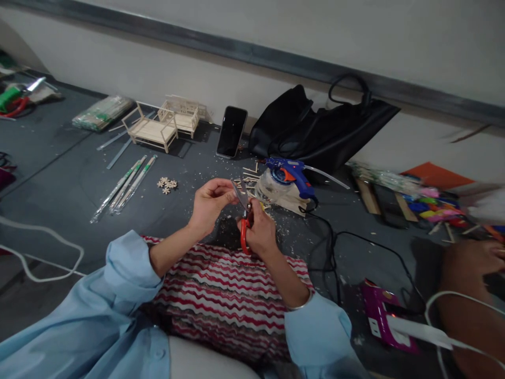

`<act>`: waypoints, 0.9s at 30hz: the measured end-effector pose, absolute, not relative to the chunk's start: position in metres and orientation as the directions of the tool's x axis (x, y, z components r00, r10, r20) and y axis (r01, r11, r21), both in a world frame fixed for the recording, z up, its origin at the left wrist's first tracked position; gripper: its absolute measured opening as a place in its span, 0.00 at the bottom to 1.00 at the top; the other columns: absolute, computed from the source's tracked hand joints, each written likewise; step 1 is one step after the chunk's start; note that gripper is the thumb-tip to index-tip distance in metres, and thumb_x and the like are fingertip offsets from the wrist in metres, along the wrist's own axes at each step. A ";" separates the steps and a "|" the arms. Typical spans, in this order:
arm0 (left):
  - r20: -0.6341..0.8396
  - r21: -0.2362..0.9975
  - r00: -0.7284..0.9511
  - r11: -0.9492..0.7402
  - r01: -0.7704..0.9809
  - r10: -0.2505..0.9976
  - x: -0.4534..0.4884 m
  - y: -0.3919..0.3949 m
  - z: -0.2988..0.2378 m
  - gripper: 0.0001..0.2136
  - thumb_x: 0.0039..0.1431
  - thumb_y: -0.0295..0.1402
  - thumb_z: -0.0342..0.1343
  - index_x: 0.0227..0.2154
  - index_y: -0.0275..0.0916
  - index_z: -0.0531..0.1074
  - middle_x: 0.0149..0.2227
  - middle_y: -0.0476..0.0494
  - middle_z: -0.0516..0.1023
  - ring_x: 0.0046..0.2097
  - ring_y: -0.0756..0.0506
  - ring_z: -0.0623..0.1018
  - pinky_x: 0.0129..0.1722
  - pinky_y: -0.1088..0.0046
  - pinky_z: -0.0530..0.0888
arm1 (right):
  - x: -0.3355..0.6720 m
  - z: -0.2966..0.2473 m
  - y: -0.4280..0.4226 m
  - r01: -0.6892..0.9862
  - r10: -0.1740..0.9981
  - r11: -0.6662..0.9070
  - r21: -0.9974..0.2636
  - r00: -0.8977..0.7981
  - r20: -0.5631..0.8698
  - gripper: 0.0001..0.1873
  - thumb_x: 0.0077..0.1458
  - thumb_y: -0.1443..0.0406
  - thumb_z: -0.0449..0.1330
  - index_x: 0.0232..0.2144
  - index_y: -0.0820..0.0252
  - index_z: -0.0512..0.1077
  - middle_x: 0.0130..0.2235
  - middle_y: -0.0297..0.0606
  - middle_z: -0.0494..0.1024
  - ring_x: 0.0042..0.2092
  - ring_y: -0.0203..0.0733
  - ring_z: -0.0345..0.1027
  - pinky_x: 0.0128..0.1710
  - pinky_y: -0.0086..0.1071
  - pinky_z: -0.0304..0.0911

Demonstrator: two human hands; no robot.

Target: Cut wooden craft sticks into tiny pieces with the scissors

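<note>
My right hand (261, 231) is closed round the red handles of a pair of scissors (244, 213), whose blades point up and left. My left hand (209, 202) pinches a small thin piece, too small to name, right at the blades. Both hands hover above a red and white striped cloth (224, 295) on my lap. Just beyond them lies a blue glue gun (290, 173) on a pile of small wooden sticks (249, 179).
On the dark floor stand two small stick-built furniture models (152, 129), a black phone (231, 131) against the wall, a black bag (319, 131), wrapped stick bundles (124, 187), a purple power strip (381, 316) with cables, and coloured craft supplies (430, 208) at right. Another person's arm (469, 263) shows at right.
</note>
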State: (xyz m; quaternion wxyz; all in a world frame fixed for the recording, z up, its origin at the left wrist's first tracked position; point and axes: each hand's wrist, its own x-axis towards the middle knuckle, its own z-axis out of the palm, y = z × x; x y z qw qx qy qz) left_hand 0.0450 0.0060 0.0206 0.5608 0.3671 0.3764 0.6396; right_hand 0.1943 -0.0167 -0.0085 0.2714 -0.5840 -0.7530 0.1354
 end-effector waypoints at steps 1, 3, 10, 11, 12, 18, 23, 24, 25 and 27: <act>0.054 0.896 -0.107 -0.095 -0.434 0.993 0.045 0.006 0.020 0.09 0.43 0.28 0.65 0.30 0.38 0.74 0.26 0.52 0.77 0.27 0.53 0.75 0.32 0.75 0.75 | 0.194 -0.008 -0.017 0.802 0.952 0.283 -0.525 -0.172 0.251 0.24 0.49 0.62 0.54 0.50 0.56 0.64 0.32 0.35 0.73 0.31 0.43 0.66 0.32 0.33 0.60; 0.068 0.897 -0.114 -0.110 -0.428 0.991 0.046 0.006 0.019 0.10 0.43 0.29 0.66 0.30 0.38 0.74 0.26 0.52 0.77 0.27 0.53 0.75 0.32 0.76 0.75 | 0.195 -0.008 -0.017 0.798 0.953 0.284 -0.532 -0.173 0.249 0.24 0.48 0.62 0.54 0.50 0.56 0.64 0.32 0.34 0.73 0.31 0.42 0.66 0.31 0.33 0.59; 0.095 0.911 -0.142 -0.143 -0.387 0.985 0.045 0.005 0.018 0.09 0.43 0.30 0.66 0.30 0.38 0.75 0.26 0.52 0.78 0.28 0.53 0.76 0.32 0.77 0.75 | 0.196 -0.007 -0.016 0.773 0.955 0.291 -0.564 -0.198 0.221 0.24 0.47 0.63 0.54 0.48 0.55 0.63 0.31 0.33 0.72 0.30 0.41 0.65 0.30 0.32 0.58; 0.099 0.915 -0.144 -0.147 -0.375 0.985 0.045 0.005 0.018 0.10 0.43 0.30 0.67 0.30 0.38 0.75 0.27 0.51 0.78 0.28 0.52 0.76 0.33 0.76 0.75 | 0.196 -0.006 -0.016 0.770 0.955 0.293 -0.566 -0.202 0.219 0.24 0.47 0.63 0.54 0.49 0.55 0.63 0.31 0.33 0.72 0.30 0.41 0.65 0.30 0.32 0.58; 0.105 0.918 -0.146 -0.152 -0.365 0.984 0.045 0.005 0.018 0.10 0.44 0.31 0.67 0.31 0.38 0.75 0.27 0.51 0.78 0.29 0.52 0.76 0.33 0.76 0.75 | 0.196 -0.006 -0.016 0.769 0.955 0.292 -0.569 -0.203 0.217 0.24 0.46 0.63 0.54 0.48 0.55 0.63 0.31 0.33 0.72 0.30 0.41 0.65 0.30 0.31 0.58; 0.114 0.917 -0.159 -0.165 -0.362 0.981 0.045 0.005 0.020 0.10 0.43 0.31 0.67 0.30 0.38 0.74 0.28 0.52 0.78 0.29 0.53 0.76 0.34 0.76 0.75 | 0.195 -0.004 -0.015 0.730 0.955 0.294 -0.617 -0.205 0.213 0.23 0.42 0.66 0.53 0.44 0.56 0.64 0.30 0.32 0.71 0.26 0.38 0.61 0.27 0.31 0.57; 0.127 0.902 -0.075 -0.146 -0.406 0.989 0.041 0.007 0.021 0.11 0.45 0.32 0.67 0.33 0.39 0.75 0.29 0.51 0.78 0.30 0.52 0.76 0.34 0.76 0.74 | 0.192 0.002 -0.015 0.580 0.962 0.271 -0.768 -0.197 0.190 0.20 0.37 0.66 0.52 0.38 0.56 0.64 0.25 0.26 0.64 0.23 0.34 0.55 0.25 0.29 0.55; 0.132 0.897 -0.058 -0.144 -0.418 0.990 0.040 0.008 0.020 0.12 0.46 0.34 0.67 0.34 0.39 0.75 0.29 0.50 0.78 0.30 0.52 0.76 0.34 0.76 0.74 | 0.192 0.002 -0.015 0.530 0.964 0.257 -0.808 -0.198 0.177 0.20 0.36 0.66 0.51 0.37 0.55 0.64 0.24 0.26 0.63 0.23 0.33 0.54 0.25 0.28 0.55; 0.138 0.895 -0.046 -0.145 -0.422 0.989 0.039 0.008 0.020 0.11 0.48 0.35 0.66 0.35 0.39 0.74 0.30 0.50 0.77 0.30 0.52 0.76 0.34 0.75 0.74 | 0.192 0.002 -0.014 0.485 0.966 0.244 -0.840 -0.198 0.166 0.19 0.36 0.66 0.51 0.36 0.55 0.63 0.25 0.25 0.63 0.23 0.32 0.54 0.24 0.28 0.55; 0.163 0.906 -0.028 -0.161 -0.391 0.986 0.037 0.008 0.021 0.11 0.51 0.38 0.64 0.36 0.40 0.75 0.30 0.50 0.76 0.30 0.52 0.75 0.35 0.75 0.73 | 0.193 0.001 -0.013 0.444 0.971 0.224 -0.867 -0.176 0.161 0.18 0.35 0.65 0.50 0.35 0.54 0.62 0.26 0.26 0.62 0.23 0.32 0.53 0.23 0.27 0.54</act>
